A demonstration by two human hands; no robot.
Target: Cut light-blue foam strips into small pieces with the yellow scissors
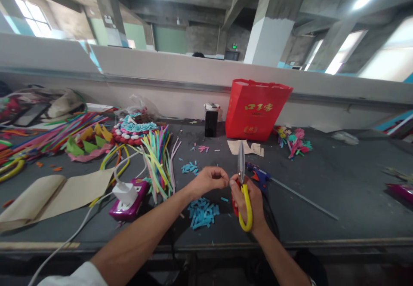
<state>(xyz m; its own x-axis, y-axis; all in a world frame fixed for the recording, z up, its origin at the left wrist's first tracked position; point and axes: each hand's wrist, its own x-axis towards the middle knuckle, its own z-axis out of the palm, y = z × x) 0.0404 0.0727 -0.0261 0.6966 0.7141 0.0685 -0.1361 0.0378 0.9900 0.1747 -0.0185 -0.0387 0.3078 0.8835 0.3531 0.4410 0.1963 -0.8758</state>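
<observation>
My right hand (254,202) is wrapped around a pair of scissors (246,210) with yellow and red handles, the blades pointing up and away from me. My left hand (208,179) is closed in a pinch just beside it, fingertips close to my right thumb. Whatever the pinch holds is too small to make out. Below my left hand lies a pile of short blue strips (202,213), and a smaller group of blue strips (189,167) sits beyond it. A blue glue gun (262,177) with a long glue stick rests right of the scissors.
A red paper bag (256,109) and a dark phone (211,124) stand at the back. Colourful pipe cleaners (158,157), a purple power strip (140,193) with a white plug, and an open notebook (64,193) occupy the left. Paper flowers (295,142) lie back right.
</observation>
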